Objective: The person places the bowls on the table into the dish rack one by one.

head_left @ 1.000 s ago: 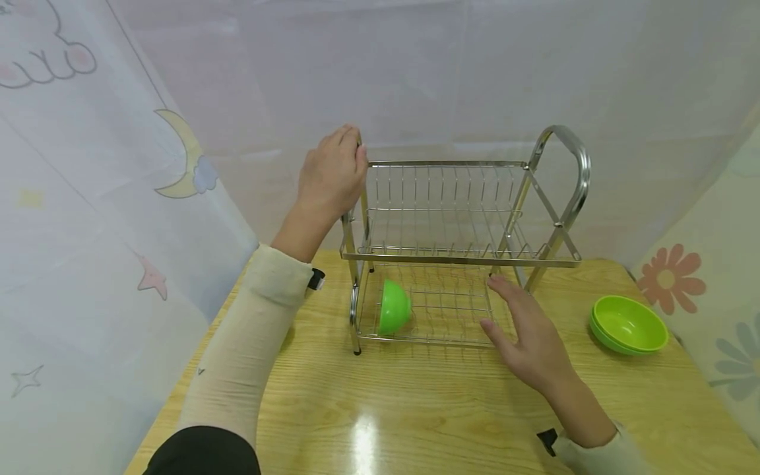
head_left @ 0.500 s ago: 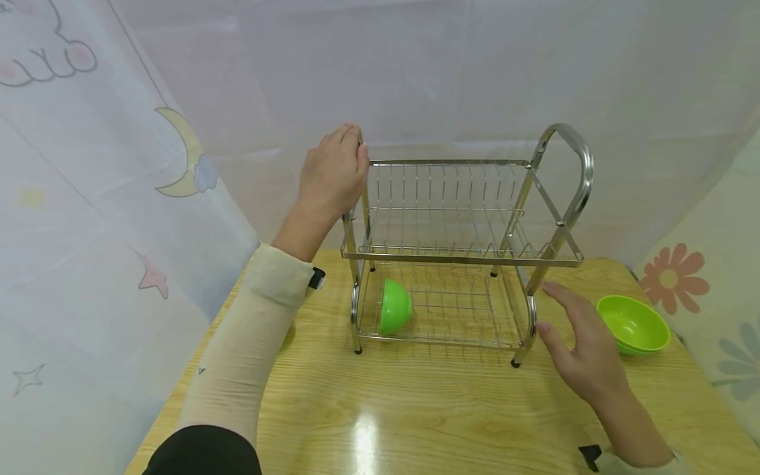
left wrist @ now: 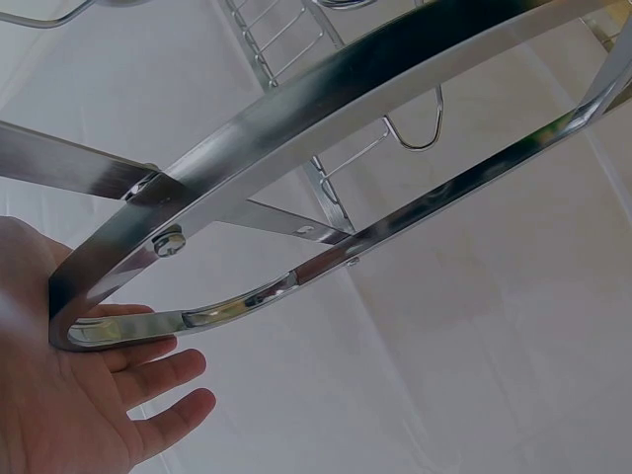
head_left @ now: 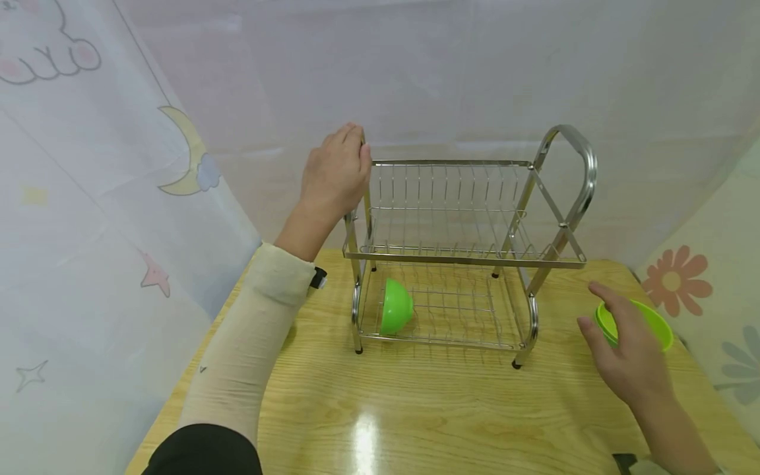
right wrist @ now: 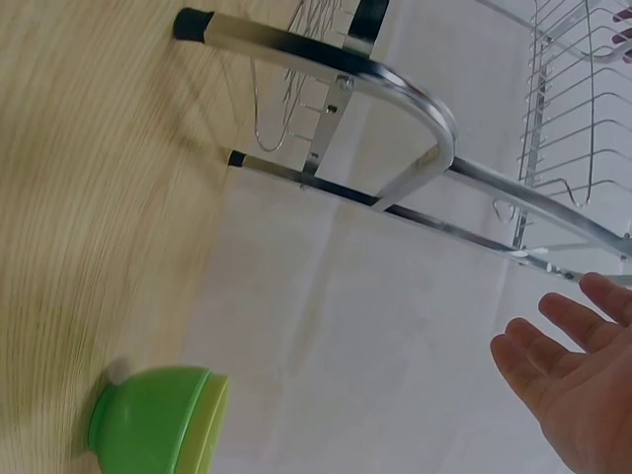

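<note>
A two-tier metal dish rack (head_left: 463, 261) stands on the table. My left hand (head_left: 335, 171) rests on its left top handle; in the left wrist view that handle (left wrist: 247, 138) lies against the palm, with relaxed fingers extending past it. One green bowl (head_left: 396, 308) sits on its side in the lower tier, at the left. My right hand (head_left: 635, 359) hovers empty in front of the nested green bowls (head_left: 658, 322) right of the rack, partly hiding them. The right wrist view has these bowls (right wrist: 148, 420) upright, apart from the loosely extended fingers of the right hand (right wrist: 583, 395).
The wooden table (head_left: 415, 409) extends in front of the rack. A pale printed curtain (head_left: 427, 79) hangs close behind and along both sides. Something small, mostly hidden, shows beside the left sleeve (head_left: 255, 330).
My right hand has moved right, from in front of the rack's lower right corner to the nested bowls. The left hand stays on the handle, and the bowl in the rack has not moved.
</note>
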{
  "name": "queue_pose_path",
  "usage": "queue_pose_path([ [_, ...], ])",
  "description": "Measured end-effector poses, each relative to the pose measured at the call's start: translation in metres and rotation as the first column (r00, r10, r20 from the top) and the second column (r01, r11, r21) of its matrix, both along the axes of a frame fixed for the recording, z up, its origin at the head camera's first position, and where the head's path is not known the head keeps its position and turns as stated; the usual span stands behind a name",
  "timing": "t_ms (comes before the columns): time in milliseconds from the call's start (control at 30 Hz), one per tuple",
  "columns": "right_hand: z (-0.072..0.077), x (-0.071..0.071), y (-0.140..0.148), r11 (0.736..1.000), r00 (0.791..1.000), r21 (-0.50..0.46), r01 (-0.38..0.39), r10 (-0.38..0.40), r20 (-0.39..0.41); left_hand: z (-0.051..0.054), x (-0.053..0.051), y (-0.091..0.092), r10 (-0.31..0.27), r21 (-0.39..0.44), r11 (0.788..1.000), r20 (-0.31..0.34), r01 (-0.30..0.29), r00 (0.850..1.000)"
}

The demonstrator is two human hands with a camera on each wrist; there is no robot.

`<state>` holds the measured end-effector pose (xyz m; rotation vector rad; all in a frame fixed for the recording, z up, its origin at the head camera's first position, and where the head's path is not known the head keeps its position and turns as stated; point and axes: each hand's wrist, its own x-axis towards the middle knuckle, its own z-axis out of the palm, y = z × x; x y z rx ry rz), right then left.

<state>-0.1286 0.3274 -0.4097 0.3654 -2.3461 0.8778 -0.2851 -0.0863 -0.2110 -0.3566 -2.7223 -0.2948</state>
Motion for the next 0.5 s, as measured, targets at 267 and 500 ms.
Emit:
queue_pose_path([
  [267, -0.003, -0.001, 0.020, 0.997, 0.990, -0.043, 0.068, -0.062, 0.129, 0.000, -0.002, 0.002, 0.009, -0.007, 1.000, -0.004, -0.009, 1.000],
  [500, -0.002, -0.009, 0.034, 0.994, 0.977, -0.043, 0.097, -0.087, 0.192, -0.001, -0.003, 0.004, 0.015, -0.015, 1.000, 0.001, -0.015, 1.000],
])
